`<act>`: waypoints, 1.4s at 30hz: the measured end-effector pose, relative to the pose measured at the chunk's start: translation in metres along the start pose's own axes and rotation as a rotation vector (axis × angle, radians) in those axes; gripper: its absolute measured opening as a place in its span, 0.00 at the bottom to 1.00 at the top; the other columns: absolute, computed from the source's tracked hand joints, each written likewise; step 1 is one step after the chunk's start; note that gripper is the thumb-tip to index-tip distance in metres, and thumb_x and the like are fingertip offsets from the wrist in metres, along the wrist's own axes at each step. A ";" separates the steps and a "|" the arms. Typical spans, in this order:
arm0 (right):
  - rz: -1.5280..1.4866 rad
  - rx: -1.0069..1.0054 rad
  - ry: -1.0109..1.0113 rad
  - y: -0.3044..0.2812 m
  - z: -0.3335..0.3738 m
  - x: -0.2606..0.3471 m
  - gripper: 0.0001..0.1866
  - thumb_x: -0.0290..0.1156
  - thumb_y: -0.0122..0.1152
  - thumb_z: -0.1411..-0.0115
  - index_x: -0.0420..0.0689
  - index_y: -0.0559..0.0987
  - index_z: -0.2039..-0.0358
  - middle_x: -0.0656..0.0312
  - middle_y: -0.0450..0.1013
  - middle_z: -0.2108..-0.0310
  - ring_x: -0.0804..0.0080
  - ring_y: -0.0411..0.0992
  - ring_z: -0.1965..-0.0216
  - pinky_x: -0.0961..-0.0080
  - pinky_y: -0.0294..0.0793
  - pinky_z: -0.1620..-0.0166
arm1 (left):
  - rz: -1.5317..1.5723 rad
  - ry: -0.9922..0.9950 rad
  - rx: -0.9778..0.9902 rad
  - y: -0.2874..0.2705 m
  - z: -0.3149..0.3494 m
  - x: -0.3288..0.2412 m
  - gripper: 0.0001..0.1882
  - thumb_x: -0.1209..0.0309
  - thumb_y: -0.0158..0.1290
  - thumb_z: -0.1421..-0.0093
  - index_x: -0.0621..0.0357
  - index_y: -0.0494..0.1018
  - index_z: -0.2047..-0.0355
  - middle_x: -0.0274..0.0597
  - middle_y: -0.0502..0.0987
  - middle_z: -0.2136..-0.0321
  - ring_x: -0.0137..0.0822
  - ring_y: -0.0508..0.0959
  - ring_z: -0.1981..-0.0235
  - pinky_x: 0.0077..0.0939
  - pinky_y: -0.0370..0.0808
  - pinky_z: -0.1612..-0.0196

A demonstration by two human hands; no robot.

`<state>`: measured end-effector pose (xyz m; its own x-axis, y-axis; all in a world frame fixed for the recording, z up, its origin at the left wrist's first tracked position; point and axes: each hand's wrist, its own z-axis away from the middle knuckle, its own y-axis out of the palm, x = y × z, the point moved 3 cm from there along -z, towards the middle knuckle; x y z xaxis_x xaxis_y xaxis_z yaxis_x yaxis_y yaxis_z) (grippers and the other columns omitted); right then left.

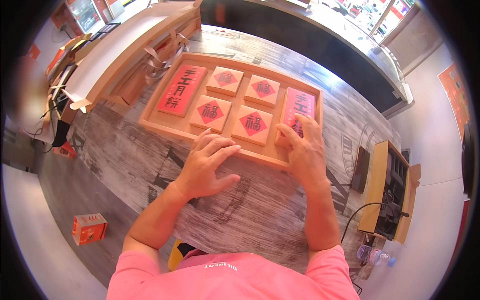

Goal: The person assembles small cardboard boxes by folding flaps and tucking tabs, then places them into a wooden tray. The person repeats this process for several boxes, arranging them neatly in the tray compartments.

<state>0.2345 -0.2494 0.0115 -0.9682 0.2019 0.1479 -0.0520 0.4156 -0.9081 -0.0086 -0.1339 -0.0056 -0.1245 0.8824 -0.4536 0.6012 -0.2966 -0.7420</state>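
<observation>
A shallow wooden tray point(192, 131) lies on the table. Inside are two long boxes with red labels, one at the left point(182, 90) and one at the right point(298, 100). Between them sit several square kraft-coloured boxes point(253, 123), each with a red diamond label. My left hand point(209, 162) rests at the tray's near rim, fingers stretched forward and thumb apart, holding nothing. My right hand point(307, 150) is over the lower end of the right long box, its thumb at the left side and its fingers toward the right side. That hand partly hides the label.
An open cardboard box point(377, 187) with dark contents and a cable stands at the right, beside a dark flat block point(360, 170). Lower right is a plastic bottle point(375, 256). Ribbon-handled bags point(160, 62) lie beyond the tray's left side. A red carton point(90, 229) is at lower left.
</observation>
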 end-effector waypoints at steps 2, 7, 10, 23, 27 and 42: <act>0.034 -0.021 -0.011 0.001 -0.001 0.000 0.25 0.21 0.60 0.42 0.61 0.86 0.46 0.55 0.70 0.36 0.46 0.63 0.31 0.49 0.64 0.30 | -0.004 0.007 0.007 -0.001 0.001 0.000 0.32 0.54 0.71 0.47 0.55 0.79 0.44 0.42 0.78 0.46 0.48 0.75 0.41 0.56 0.61 0.27; -0.011 0.001 -0.016 0.002 -0.001 0.000 0.24 0.22 0.63 0.43 0.60 0.87 0.47 0.55 0.70 0.37 0.47 0.64 0.32 0.50 0.64 0.30 | -0.001 0.007 0.004 -0.001 0.001 0.000 0.32 0.54 0.71 0.46 0.56 0.79 0.44 0.42 0.78 0.46 0.48 0.75 0.41 0.55 0.61 0.27; -0.150 0.082 0.027 0.004 0.001 -0.007 0.22 0.27 0.68 0.41 0.60 0.87 0.47 0.54 0.70 0.36 0.46 0.63 0.31 0.50 0.64 0.30 | -0.004 -0.004 0.004 0.000 0.001 0.000 0.32 0.56 0.72 0.49 0.54 0.80 0.45 0.40 0.78 0.47 0.46 0.74 0.40 0.55 0.60 0.26; -0.130 0.130 -0.002 0.013 0.000 -0.015 0.31 0.43 0.70 0.37 0.45 0.78 0.35 0.47 0.68 0.31 0.41 0.63 0.29 0.49 0.61 0.27 | -0.009 0.010 0.004 -0.001 0.002 0.004 0.30 0.55 0.70 0.43 0.55 0.79 0.44 0.41 0.79 0.45 0.48 0.75 0.40 0.54 0.63 0.28; -0.161 0.172 0.025 0.004 0.000 -0.012 0.32 0.43 0.70 0.36 0.42 0.77 0.35 0.45 0.67 0.30 0.41 0.62 0.28 0.51 0.61 0.27 | -0.057 -0.008 -0.051 -0.004 0.003 0.007 0.30 0.56 0.70 0.43 0.55 0.78 0.43 0.41 0.79 0.43 0.48 0.75 0.38 0.55 0.60 0.26; -0.076 0.345 0.032 -0.018 0.008 -0.002 0.46 0.55 0.75 0.42 0.35 0.73 0.33 0.41 0.62 0.27 0.41 0.57 0.25 0.53 0.58 0.24 | -0.503 -0.451 -0.195 -0.026 0.019 0.082 0.36 0.41 0.48 0.27 0.60 0.78 0.38 0.47 0.76 0.36 0.50 0.68 0.30 0.62 0.47 0.23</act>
<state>0.2350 -0.2644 0.0242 -0.9505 0.2115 0.2277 -0.2089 0.1076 -0.9720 -0.0496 -0.0605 -0.0326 -0.7146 0.6454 -0.2699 0.5097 0.2161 -0.8328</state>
